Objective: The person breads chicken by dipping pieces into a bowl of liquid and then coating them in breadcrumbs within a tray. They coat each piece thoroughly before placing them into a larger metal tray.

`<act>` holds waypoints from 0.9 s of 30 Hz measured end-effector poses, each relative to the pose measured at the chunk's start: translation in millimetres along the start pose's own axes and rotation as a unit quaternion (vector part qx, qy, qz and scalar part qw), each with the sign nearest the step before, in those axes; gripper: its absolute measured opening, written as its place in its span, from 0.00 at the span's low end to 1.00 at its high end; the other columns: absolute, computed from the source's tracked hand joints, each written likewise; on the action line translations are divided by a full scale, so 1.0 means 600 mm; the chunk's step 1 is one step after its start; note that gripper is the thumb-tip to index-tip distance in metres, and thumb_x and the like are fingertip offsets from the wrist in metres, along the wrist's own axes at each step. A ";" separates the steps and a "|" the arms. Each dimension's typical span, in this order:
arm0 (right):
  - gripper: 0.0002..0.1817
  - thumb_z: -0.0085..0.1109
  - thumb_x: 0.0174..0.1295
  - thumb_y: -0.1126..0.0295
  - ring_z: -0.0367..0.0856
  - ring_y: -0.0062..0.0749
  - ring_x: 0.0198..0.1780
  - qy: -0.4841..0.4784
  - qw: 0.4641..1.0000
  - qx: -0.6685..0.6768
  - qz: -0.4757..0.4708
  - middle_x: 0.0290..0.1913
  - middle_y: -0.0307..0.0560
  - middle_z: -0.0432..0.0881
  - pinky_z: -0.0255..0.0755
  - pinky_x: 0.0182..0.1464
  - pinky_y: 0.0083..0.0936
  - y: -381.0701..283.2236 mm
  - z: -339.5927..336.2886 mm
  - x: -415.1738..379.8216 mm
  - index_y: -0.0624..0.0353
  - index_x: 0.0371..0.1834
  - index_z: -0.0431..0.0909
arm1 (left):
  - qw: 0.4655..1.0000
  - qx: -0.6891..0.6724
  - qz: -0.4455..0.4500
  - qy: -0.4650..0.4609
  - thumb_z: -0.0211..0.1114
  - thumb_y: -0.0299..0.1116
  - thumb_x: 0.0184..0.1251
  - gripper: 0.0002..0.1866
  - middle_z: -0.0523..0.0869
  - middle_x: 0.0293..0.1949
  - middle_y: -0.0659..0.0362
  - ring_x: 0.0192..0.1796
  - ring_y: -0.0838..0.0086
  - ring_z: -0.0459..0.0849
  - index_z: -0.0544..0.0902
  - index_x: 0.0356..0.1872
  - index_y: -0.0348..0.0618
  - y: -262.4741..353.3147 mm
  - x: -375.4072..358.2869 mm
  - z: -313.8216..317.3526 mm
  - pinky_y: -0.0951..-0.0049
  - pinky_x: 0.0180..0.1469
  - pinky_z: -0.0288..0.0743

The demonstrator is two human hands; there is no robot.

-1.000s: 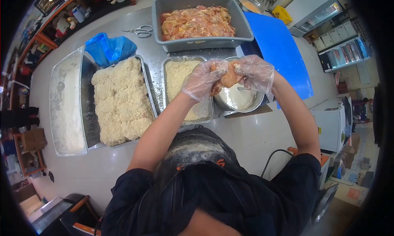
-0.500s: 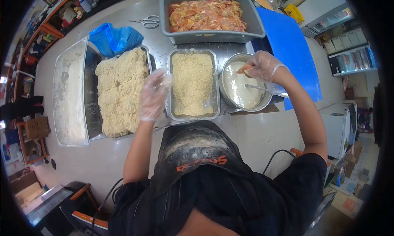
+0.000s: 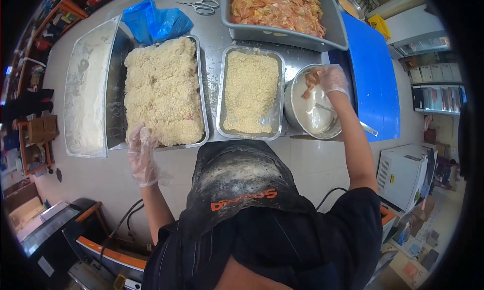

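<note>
Both hands wear clear plastic gloves. My right hand (image 3: 335, 80) is closed on a piece of raw meat (image 3: 311, 83), which hangs over the metal pot (image 3: 290, 104) of pale batter (image 3: 315, 107). A metal utensil (image 3: 370, 129) sticks out over the pot's rim. My left hand (image 3: 142, 156) is at the near left corner of the tray heaped with crumb-coated pieces (image 3: 161, 91); its fingertips are by the crumbs, and whether they hold anything is unclear. Between the hands lies a smaller metal tray (image 3: 220, 113) with loose crumbs (image 3: 250, 88).
A grey tub (image 3: 282, 37) of raw meat stands at the back. Scissors (image 3: 203, 7) and a blue plastic bag (image 3: 156, 23) lie at the back left. The flour bin (image 3: 85, 88) is far left, a blue board (image 3: 375, 83) right.
My left hand has moved left and down from beside the small tray to the large tray's near corner. The meat in my right hand now hangs lower and longer over the pot. The view has shifted.
</note>
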State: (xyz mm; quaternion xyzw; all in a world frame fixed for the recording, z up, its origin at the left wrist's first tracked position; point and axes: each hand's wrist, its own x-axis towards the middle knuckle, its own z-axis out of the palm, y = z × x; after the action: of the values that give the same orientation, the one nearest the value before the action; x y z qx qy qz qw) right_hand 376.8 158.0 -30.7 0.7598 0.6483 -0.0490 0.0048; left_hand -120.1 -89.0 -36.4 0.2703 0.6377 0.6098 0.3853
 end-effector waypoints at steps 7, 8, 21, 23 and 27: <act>0.14 0.63 0.60 0.55 0.85 0.54 0.40 -0.078 0.992 0.039 -0.089 0.35 0.61 0.85 0.77 0.47 0.45 -0.022 0.001 -0.082 0.53 0.36 0.88 | 0.996 -0.079 -0.019 0.046 0.64 0.31 0.71 0.24 0.76 0.66 0.53 0.64 0.63 0.78 0.74 0.66 0.38 0.000 -0.005 -0.034 0.65 0.59 0.78; 0.14 0.63 0.60 0.56 0.85 0.55 0.40 -0.082 0.991 0.017 -0.101 0.35 0.62 0.85 0.77 0.47 0.46 -0.017 0.034 -0.090 0.55 0.35 0.88 | 0.995 -0.094 -0.013 0.037 0.64 0.31 0.72 0.23 0.76 0.65 0.53 0.64 0.63 0.78 0.74 0.66 0.38 -0.006 -0.005 -0.038 0.65 0.60 0.78; 0.12 0.68 0.50 0.65 0.78 0.25 0.27 -0.156 0.970 0.134 -0.129 0.25 0.46 0.82 0.72 0.32 0.28 -0.016 -0.122 -0.076 0.63 0.31 0.86 | 0.775 0.415 0.272 -0.392 0.64 0.32 0.65 0.08 0.87 0.42 0.52 0.46 0.62 0.85 0.83 0.42 0.40 0.014 -0.034 0.173 0.65 0.48 0.80; 0.12 0.67 0.49 0.65 0.76 0.23 0.26 -0.120 0.967 0.153 -0.163 0.23 0.44 0.80 0.71 0.31 0.26 -0.007 -0.146 -0.070 0.64 0.29 0.85 | 0.666 0.478 0.342 -0.459 0.61 0.33 0.64 0.08 0.87 0.37 0.51 0.43 0.60 0.85 0.82 0.38 0.40 -0.061 -0.038 0.222 0.63 0.46 0.80; 0.11 0.65 0.47 0.66 0.73 0.21 0.27 -0.111 0.961 0.166 -0.191 0.22 0.41 0.76 0.69 0.31 0.25 0.000 -0.187 -0.079 0.65 0.26 0.83 | 0.551 0.555 0.413 -0.466 0.60 0.35 0.64 0.07 0.85 0.31 0.53 0.38 0.60 0.85 0.82 0.33 0.44 -0.107 -0.045 0.268 0.61 0.40 0.80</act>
State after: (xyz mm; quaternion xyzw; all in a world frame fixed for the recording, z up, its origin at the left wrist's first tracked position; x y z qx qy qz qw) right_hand 376.9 119.6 84.8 0.6015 0.7597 -0.2400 -0.0590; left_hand 35.1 -26.3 -88.6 0.9105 0.3989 0.0151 0.1082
